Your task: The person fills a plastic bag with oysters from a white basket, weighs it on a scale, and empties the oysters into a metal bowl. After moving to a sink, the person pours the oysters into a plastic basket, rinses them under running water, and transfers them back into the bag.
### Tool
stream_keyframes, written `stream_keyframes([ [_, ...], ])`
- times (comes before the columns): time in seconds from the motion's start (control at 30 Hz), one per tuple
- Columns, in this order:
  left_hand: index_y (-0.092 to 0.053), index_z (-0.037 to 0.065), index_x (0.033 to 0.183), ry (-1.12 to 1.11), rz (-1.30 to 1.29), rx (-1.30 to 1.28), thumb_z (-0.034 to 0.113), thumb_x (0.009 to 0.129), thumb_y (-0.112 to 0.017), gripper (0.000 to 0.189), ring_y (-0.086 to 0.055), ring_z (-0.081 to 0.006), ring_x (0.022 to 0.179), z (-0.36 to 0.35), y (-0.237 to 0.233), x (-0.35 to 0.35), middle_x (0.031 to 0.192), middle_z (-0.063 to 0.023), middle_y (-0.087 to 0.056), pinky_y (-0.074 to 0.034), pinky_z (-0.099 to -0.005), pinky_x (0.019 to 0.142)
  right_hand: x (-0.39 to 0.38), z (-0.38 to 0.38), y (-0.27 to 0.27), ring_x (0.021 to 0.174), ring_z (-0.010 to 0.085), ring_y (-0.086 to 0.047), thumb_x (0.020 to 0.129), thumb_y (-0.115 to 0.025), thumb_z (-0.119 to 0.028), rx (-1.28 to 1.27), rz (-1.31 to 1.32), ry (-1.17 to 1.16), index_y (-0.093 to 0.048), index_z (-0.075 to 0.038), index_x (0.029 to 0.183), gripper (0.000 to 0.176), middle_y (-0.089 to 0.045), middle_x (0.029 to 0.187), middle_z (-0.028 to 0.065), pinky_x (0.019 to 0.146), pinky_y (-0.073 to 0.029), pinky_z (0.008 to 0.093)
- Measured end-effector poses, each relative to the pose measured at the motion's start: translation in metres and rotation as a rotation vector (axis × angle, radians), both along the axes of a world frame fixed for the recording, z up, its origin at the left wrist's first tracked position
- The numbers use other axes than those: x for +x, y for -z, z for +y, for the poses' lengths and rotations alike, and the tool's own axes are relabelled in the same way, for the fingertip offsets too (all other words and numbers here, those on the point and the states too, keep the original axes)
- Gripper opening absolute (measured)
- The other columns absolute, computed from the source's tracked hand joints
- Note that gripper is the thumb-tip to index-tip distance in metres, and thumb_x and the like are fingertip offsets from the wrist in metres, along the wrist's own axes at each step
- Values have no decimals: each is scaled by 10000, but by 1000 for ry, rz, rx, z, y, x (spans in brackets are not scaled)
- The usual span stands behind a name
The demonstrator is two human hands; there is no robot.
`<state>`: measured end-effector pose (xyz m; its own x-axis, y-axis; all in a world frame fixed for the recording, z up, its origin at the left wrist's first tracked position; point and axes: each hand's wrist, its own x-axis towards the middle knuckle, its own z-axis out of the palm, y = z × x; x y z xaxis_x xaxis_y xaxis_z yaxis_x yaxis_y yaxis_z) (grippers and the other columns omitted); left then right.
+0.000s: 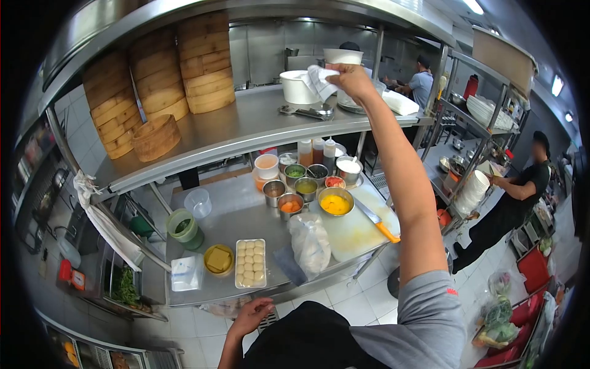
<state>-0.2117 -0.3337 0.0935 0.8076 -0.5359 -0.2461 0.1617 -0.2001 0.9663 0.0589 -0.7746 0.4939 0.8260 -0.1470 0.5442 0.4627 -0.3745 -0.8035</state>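
Up at the steel shelf, my right hand (351, 82) grips a crumpled white cloth (321, 82) beside a white tub (298, 90). My arm stretches far forward over the lower table. My left hand (252, 315) hangs at the table's front edge, fingers loosely apart and holding nothing. Nearest to it is a tray of round dough balls (250, 263), with a tub of yellowish paste (218, 259) to its left. A clear plastic bag (309, 245) with pale contents lies to the tray's right.
Stacked bamboo steamers (206, 67) line the shelf's left. Below, an orange-handled knife (376, 221) rests on a cutting board (353, 246) near a bowl of yellow food (335, 202). Squeeze bottles (317, 151) and several small tins stand behind. A co-worker (513, 190) stands at right.
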Motion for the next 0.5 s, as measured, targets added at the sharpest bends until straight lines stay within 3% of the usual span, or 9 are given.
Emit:
stream_keyframes([
  [0.2, -586, -4, 1221, 15, -30, 19, 221, 980, -615, 331, -656, -156, 978, 9, -2, 1, 1055, -84, -690, -545, -290, 788, 4, -6, 35, 806, 127, -620, 823, -719, -11, -31, 94, 52, -672, 29, 1157, 339, -694, 957, 87, 709, -492, 236],
  [0.27, -586, -1, 1223, 23, -34, 27, 222, 980, -616, 331, -653, -153, 984, 11, -5, 1, 1058, -79, -691, -542, -288, 788, 7, -11, 43, 887, 198, -662, 791, -765, -106, -141, 119, 167, -696, 18, 1126, 364, -711, 992, 166, 800, -509, 301],
  [0.33, -602, 10, 1210, 6, -43, 21, 232, 964, -640, 334, -610, -124, 918, 19, -5, -2, 1025, -62, -670, -504, -275, 803, -8, -8, 45, 902, 217, -667, 783, -777, -154, -161, 153, 202, -690, -6, 1149, 404, -710, 1015, 177, 815, -506, 321],
  [0.4, -605, 7, 1205, -17, -42, 32, 240, 962, -641, 337, -614, -133, 923, 32, 0, -6, 1024, -68, -674, -503, -285, 814, -13, -7, 48, 908, 257, -679, 782, -766, -156, -268, 44, 304, -686, -17, 1137, 389, -706, 1030, 194, 818, -512, 338],
  [0.47, -609, 5, 1199, -35, -36, 41, 247, 961, -643, 342, -618, -141, 928, 48, 5, -10, 1023, -74, -679, -503, -295, 824, -44, 17, 46, 896, 307, -669, 812, -716, -124, -555, -191, 645, -690, -33, 1093, 297, -698, 999, 187, 804, -516, 368],
  [0.5, -602, 0, 1206, -29, -70, 83, 236, 969, -632, 337, -631, -144, 945, 58, 6, -11, 1041, -69, -682, -518, -291, 806, -57, 32, 41, 896, 307, -669, 812, -716, -124, -558, -193, 629, -690, -33, 1093, 297, -698, 999, 187, 804, -516, 368],
])
